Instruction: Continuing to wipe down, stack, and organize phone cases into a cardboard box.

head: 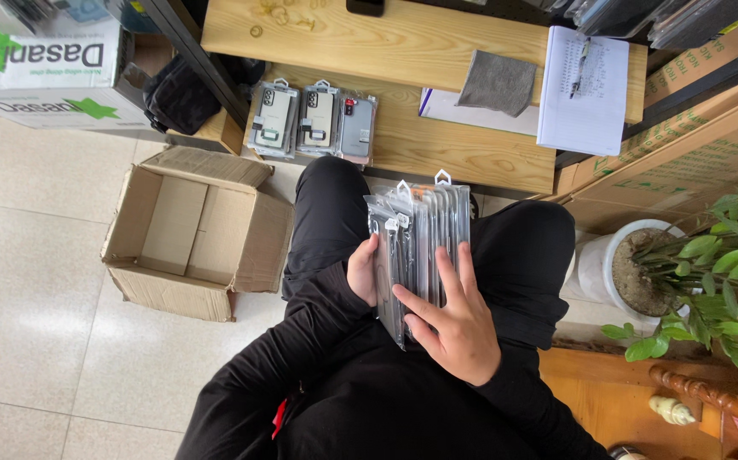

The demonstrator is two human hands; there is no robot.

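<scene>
Both the left hand (363, 271) and right hand (458, 328) grip a fanned stack of clear plastic packets (420, 243) with white hang tabs.

The packets (420, 247) in the hands are clear with a grey sheen and white hang tabs. The sleeves (318, 341) and trousers (514, 255) are black. The open box (194, 230) is plain brown, the bench (437, 145) pale wood with grain, the cloth (497, 83) grey, the floor (28, 281) cream tile, the plant (727, 273) green.
</scene>
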